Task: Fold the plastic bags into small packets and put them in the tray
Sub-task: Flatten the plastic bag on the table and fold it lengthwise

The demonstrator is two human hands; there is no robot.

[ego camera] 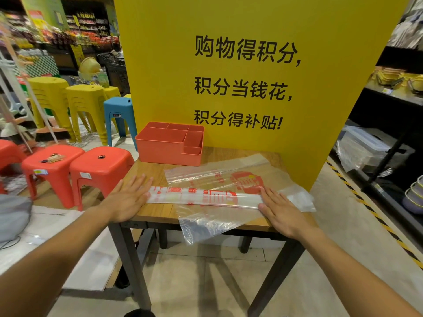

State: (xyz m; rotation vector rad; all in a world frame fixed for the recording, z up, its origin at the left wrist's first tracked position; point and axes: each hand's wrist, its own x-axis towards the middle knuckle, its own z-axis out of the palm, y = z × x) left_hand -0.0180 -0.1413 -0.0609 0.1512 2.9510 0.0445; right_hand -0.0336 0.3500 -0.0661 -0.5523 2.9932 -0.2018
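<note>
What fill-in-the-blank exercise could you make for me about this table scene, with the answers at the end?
1. The right hand presses the ____ end of the folded plastic bag; the left hand presses the other end.
2. The tray stands at the far ____ corner of the table.
3. Behind the table rises a ____ board with black characters.
4. Beside the yellow stools stands one ____ stool.
Answers: right; left; yellow; blue.

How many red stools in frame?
3, all left of the table: near stool beside its edge, middle stool with small items on top, far stool cut off at the frame's left edge. More may be hidden off-frame.
</note>
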